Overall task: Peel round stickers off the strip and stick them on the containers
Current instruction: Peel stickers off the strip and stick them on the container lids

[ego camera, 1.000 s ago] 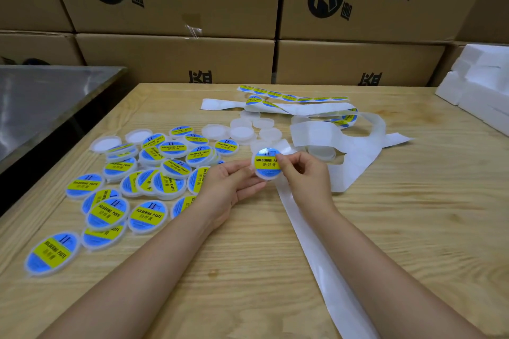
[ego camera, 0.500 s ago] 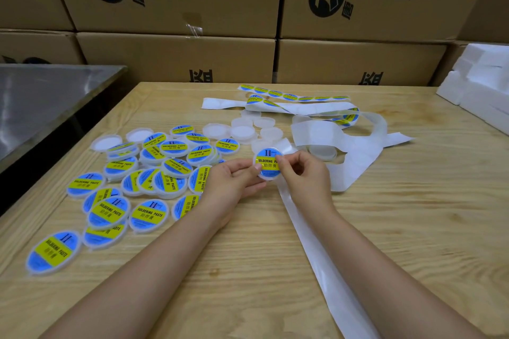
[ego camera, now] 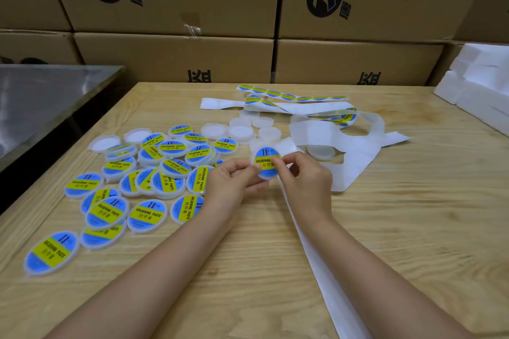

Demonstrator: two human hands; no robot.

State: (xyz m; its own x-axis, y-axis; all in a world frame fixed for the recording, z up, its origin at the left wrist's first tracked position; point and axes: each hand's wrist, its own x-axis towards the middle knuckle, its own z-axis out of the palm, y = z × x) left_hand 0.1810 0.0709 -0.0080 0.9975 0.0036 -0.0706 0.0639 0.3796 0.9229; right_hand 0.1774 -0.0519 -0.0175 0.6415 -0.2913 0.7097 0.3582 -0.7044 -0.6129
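Far behind the small round container [ego camera: 266,176] you hold stands a wall of big brown cardboard boxes [ego camera: 176,58], flat and smooth, with black print. Under it lies the wooden table [ego camera: 413,228], pale, with wavy grain lines. Far to its left is a shiny grey metal top [ego camera: 41,96]. Far to its right sit chunky white foam blocks [ego camera: 482,85].

A long, thin, slippery-looking empty white backing strip [ego camera: 325,278] runs from just under it toward you. Behind it the sticker strip [ego camera: 292,96] lies flat, with blue and yellow round stickers in a row. To its left is a heap of labelled containers [ego camera: 154,181], flat clear plastic discs lying on top of each other. Just behind it are bare containers [ego camera: 242,132], milky white and plain.

The box tops, the foam and the white strip are cut off at the picture edges. Your right fingers hide part of the words on the round sticker [ego camera: 265,157]. The small print is too tiny to read.

Your left hand [ego camera: 234,181] curls round the left edge of the small round container and holds it up above the table. Your right hand [ego camera: 305,181] pinches its right edge, thumb and finger close together, tips on the sticker.
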